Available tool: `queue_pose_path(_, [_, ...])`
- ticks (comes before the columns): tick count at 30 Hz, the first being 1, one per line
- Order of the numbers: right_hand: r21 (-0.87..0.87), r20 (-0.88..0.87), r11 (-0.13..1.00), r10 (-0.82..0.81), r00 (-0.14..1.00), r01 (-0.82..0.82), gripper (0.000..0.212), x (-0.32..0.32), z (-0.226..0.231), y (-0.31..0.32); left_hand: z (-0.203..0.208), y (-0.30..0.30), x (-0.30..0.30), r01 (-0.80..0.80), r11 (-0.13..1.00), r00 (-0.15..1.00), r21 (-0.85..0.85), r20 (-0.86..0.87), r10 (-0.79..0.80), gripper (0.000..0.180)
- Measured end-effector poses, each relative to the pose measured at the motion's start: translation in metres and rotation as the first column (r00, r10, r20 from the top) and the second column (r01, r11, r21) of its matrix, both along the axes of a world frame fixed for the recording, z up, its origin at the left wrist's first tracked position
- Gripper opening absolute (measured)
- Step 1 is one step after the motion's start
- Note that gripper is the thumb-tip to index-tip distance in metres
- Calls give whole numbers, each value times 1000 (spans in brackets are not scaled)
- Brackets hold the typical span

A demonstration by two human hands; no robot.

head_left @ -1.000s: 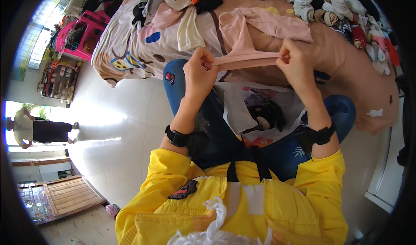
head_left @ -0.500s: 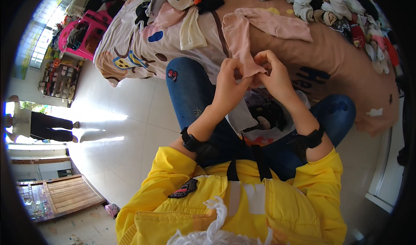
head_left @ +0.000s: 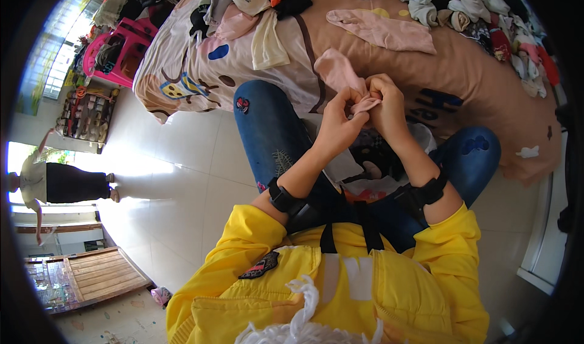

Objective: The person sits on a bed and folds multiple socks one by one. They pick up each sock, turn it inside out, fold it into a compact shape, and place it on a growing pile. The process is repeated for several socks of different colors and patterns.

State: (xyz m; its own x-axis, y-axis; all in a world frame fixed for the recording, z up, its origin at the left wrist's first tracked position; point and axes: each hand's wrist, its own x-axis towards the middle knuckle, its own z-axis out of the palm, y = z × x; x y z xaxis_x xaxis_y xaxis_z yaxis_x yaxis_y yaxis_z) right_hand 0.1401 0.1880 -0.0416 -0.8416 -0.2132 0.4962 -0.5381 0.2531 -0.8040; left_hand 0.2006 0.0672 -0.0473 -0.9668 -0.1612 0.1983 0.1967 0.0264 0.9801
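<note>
Both hands are closed on a pink sock (head_left: 336, 69) above my lap, at the near edge of the cloth-covered bed (head_left: 486, 100). My left hand (head_left: 338, 120) pinches its gathered end, and my right hand (head_left: 389, 105) grips the same bunched part from the other side. The rest of the sock stretches away over the brown cloth. Beyond it, a second pink sock (head_left: 386, 32) lies flat on the bed. To the left of that, a cream sock (head_left: 269, 42) lies on the pale part of the cover. Some fingertips are hidden in the folds.
Between my knees sits a translucent plastic bag (head_left: 420, 138) with dark cloth items in it. Piled clothes and rolled socks (head_left: 468, 6) fill the bed's far right. A pink plastic chair (head_left: 125, 52) stands far left. Another person (head_left: 67, 182) stands at the left by a bright doorway.
The sock in my hands has come away from the other pink sock, and its end is now bunched between my fingers. The person at the left has moved, with arms now spread out.
</note>
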Motion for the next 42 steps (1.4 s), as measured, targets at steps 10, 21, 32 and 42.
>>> queue_pose_path(10, [-260,427,900,431,795,-349,32,22,-4,-8,-29,-20,-10,-374,913,925,-162,-130,356,38])
queue_pose_path(21, [-63,172,970,241,955,-233,28,13,-7,4,-29,-19,-5,-264,954,964,-143,-42,261,7])
queue_pose_path(32, [61,286,969,214,934,-240,18,19,-16,-6,-31,-16,-3,-408,862,912,-301,-161,376,20])
queue_pose_path(42, [120,-134,980,-142,981,159,23,16,-25,-14,-26,3,-13,-556,798,775,-232,-490,398,25])
